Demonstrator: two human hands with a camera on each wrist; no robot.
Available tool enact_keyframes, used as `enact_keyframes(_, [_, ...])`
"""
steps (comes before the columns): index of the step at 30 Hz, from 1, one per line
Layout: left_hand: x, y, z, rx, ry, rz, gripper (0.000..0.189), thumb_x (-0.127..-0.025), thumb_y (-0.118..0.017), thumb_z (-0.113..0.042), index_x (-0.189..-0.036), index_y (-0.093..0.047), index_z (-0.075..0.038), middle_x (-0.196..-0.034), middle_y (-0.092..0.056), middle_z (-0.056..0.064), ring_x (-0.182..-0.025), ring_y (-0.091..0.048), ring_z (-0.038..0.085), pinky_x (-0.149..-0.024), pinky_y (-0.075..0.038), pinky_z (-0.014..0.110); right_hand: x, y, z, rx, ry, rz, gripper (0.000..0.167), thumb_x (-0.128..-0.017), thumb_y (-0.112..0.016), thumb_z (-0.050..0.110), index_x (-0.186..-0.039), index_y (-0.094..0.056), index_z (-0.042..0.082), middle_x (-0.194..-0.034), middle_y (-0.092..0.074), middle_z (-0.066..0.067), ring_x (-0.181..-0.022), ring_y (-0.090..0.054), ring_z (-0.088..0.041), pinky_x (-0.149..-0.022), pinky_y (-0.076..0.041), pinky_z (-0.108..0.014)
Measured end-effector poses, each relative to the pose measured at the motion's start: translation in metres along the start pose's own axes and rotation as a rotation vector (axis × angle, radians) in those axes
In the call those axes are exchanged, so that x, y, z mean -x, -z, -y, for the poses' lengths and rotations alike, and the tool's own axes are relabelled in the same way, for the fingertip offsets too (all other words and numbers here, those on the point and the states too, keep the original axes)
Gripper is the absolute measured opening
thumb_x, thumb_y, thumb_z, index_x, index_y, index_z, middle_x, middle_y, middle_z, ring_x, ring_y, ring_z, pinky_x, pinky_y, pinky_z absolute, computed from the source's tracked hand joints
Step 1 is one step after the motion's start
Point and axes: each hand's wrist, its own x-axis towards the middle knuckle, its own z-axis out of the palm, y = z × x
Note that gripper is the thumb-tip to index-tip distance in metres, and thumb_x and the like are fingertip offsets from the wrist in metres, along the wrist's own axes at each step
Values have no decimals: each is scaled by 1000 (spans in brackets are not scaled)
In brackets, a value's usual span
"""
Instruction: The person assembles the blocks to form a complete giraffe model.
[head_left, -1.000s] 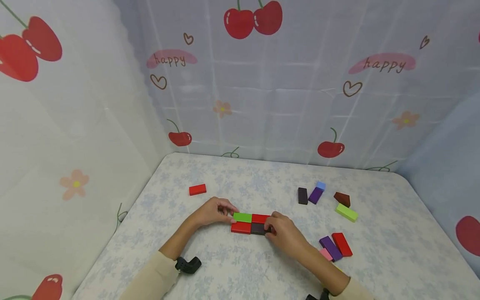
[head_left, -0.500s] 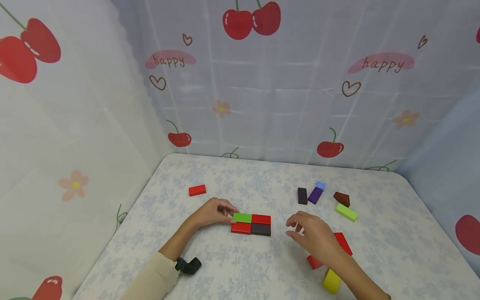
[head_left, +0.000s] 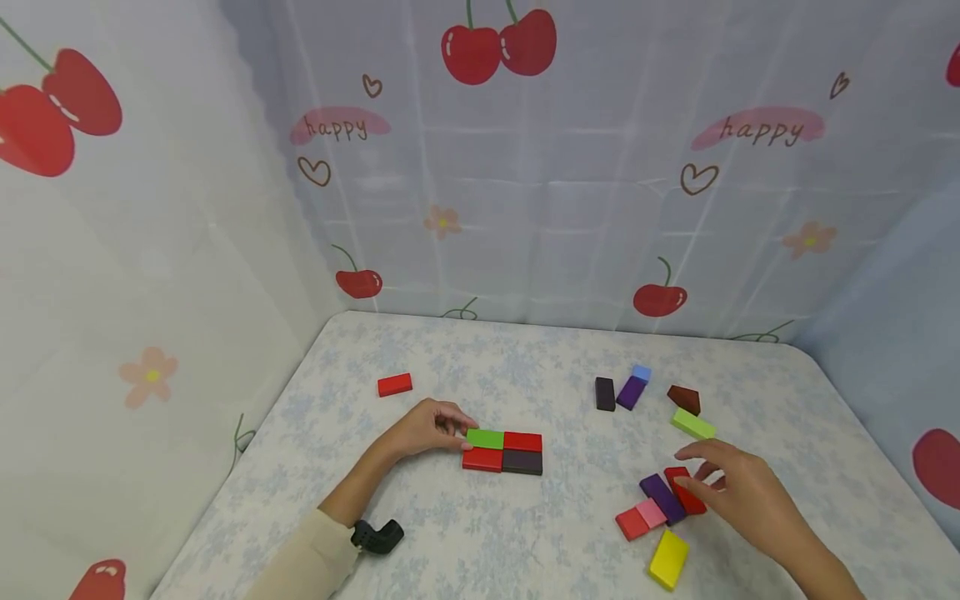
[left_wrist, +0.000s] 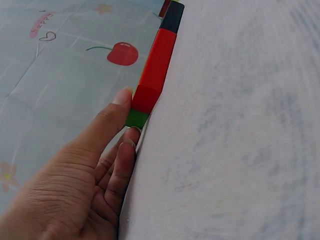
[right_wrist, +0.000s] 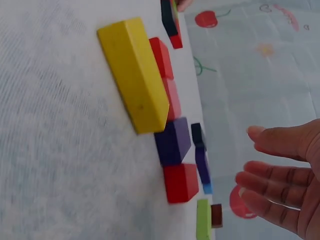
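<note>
Four-block layout aside, a green block [head_left: 485, 439] and a red block [head_left: 522, 442] form the back row of a flat rectangle. Its front row is another red block [head_left: 482, 459] beside a black block [head_left: 522, 462]. My left hand [head_left: 432, 428] pinches the green block's left end between thumb and fingers; the left wrist view shows the thumb [left_wrist: 121, 97] close against the red end too. To the right, my right hand [head_left: 757, 496] hovers by a slanted red block [head_left: 686, 490], fingers parted and holding nothing. The right wrist view shows this hand [right_wrist: 285, 175] raised off the table.
Near the right hand lie a purple block [head_left: 663, 498], a pink block [head_left: 651, 512], a red block [head_left: 632, 523] and a yellow block [head_left: 668, 560]. Farther back are black [head_left: 605, 394], dark purple [head_left: 632, 392], blue [head_left: 641, 373], brown [head_left: 684, 399] and lime [head_left: 693, 423] blocks. A lone red block [head_left: 395, 384] lies back left.
My right hand has left the black block and moved right, over to the slanted red block. The left hand stays at the green block's end.
</note>
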Motion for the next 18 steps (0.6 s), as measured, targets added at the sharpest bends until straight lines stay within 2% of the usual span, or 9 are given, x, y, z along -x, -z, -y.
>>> enact_keyframes(4, [0,0,1,11,7,-4,28,-84,-83,-6,-112,-78,-6,-97,-70,18,-75,-58,13,-67,-48,22,6,-1,-23,-28,4,23,39,-77,-88,10,-112,-73,8,-104,-71,-8,-74,-62,-9,-61,-55,-23])
enact_keyframes(8, [0,0,0,12,9,-4,28,-84,-83,-6,-111,-78,-6,-97,-70,19,-75,-58,13,-68,-48,22,9,-6,-39,-58,2,81,46,-76,-89,16,-117,-72,9,-107,-71,-7,-72,-59,-4,-61,-53,-20])
enact_keyframes(14, [0,0,-2,8,-1,1,29,-84,-83,-5,-112,-78,-4,-98,-70,19,-76,-59,15,-68,-48,22,9,-12,-51,-125,8,172,60,-74,-90,13,-129,-67,5,-120,-68,-17,-74,-58,-3,-64,-54,-21])
enact_keyframes(18, [0,1,-2,9,-2,4,29,-84,-83,-5,-112,-78,-4,-98,-70,18,-76,-59,16,-68,-49,22,8,-17,-56,-139,54,196,65,-72,-90,7,-132,-65,2,-124,-66,-21,-75,-59,-3,-66,-54,-20])
